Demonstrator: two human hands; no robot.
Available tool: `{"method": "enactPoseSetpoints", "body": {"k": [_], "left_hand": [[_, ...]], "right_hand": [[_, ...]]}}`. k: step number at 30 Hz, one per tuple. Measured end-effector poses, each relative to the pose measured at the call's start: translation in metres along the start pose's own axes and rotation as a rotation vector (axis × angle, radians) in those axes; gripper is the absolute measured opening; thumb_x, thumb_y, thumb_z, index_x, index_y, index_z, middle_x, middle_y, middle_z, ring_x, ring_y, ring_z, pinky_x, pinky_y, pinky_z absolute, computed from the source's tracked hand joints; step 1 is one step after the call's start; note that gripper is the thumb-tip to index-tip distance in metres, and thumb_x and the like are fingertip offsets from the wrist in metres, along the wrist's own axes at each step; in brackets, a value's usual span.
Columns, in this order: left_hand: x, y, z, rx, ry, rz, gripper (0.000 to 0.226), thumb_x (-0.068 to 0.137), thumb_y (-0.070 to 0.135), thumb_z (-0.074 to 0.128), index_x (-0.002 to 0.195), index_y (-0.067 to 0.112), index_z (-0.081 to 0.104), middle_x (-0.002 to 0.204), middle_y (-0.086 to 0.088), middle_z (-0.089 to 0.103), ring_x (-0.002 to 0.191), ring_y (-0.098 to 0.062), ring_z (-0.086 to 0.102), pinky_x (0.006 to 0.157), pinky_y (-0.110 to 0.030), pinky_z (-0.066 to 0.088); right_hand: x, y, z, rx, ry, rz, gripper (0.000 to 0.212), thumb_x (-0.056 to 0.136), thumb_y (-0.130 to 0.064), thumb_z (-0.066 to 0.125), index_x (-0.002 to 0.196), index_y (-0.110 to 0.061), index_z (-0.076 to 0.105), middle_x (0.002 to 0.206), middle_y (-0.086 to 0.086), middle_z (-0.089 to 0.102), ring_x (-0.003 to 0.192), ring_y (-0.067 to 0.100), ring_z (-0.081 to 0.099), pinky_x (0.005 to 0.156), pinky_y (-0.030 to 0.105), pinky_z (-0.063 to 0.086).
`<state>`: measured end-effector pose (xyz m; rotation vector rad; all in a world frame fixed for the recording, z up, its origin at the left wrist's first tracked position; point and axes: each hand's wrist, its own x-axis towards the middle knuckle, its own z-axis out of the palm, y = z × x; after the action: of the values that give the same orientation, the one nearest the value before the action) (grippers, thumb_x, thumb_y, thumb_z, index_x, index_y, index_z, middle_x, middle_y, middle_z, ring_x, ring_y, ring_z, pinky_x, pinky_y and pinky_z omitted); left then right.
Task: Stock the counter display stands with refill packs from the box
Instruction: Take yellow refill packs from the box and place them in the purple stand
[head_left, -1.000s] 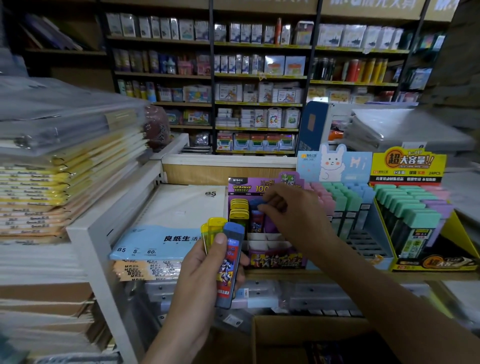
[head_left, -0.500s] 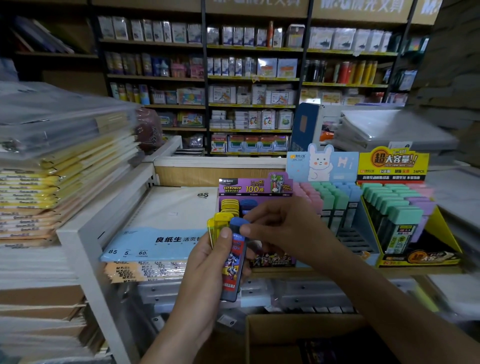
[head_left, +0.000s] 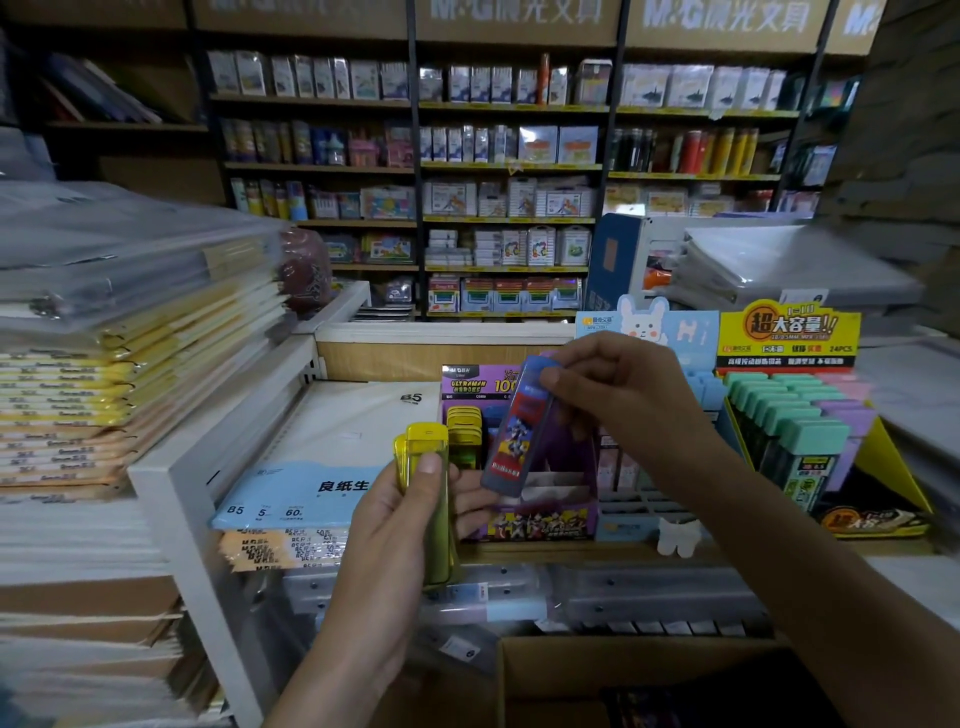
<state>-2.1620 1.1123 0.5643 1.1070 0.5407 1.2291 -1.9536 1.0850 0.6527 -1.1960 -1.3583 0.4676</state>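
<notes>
**Blue pack pinched at its top, over the purple stand**

The fingertips (head_left: 558, 383) of my right hand (head_left: 618, 395) are clamped on the upper end of a slim, flat blue plastic refill pack (head_left: 514, 436) with a red-and-blue printed label. It hangs tilted just above the purple cardboard display stand (head_left: 545, 522). My left hand (head_left: 405, 519) grips a few translucent yellow plastic refill packs (head_left: 427, 440) upright, thumb pressed on the front one. I judge these cases light, stiff and smooth, so they could slip. A pinch across the flat faces near one end should steer each into its slot. The brown cardboard box (head_left: 550, 675) sits below my arms.
</notes>
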Motion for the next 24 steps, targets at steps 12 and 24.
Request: {"method": "enactPoseSetpoints", "body": {"k": [12,24], "left_hand": [[0.001,0.001,-0.015,0.104,-0.004,0.029,0.03,0.096,0.042,0.062,0.096,0.012,0.067,0.076,-0.01,0.066,0.055,-0.018,0.054,0.051,-0.032,0.044],[0.008,-0.001,-0.016,-0.023,-0.004,-0.038,0.024,0.1,0.018,0.057,0.078,0.019,0.067,0.071,-0.013,0.057,0.048,-0.018,0.041,0.047,-0.029,0.031]], "right_hand": [[0.025,0.024,0.015,-0.251,0.028,-0.094,0.011,0.087,-0.006,0.073,0.095,-0.006,0.066,0.073,0.012,0.068,0.063,0.021,0.071,0.065,0.045,0.062],[0.016,0.042,0.033,-0.614,-0.034,-0.189,0.014,0.082,-0.017,0.08,0.095,-0.017,0.074,0.075,-0.002,0.069,0.07,0.013,0.067,0.066,0.021,0.057]]}}
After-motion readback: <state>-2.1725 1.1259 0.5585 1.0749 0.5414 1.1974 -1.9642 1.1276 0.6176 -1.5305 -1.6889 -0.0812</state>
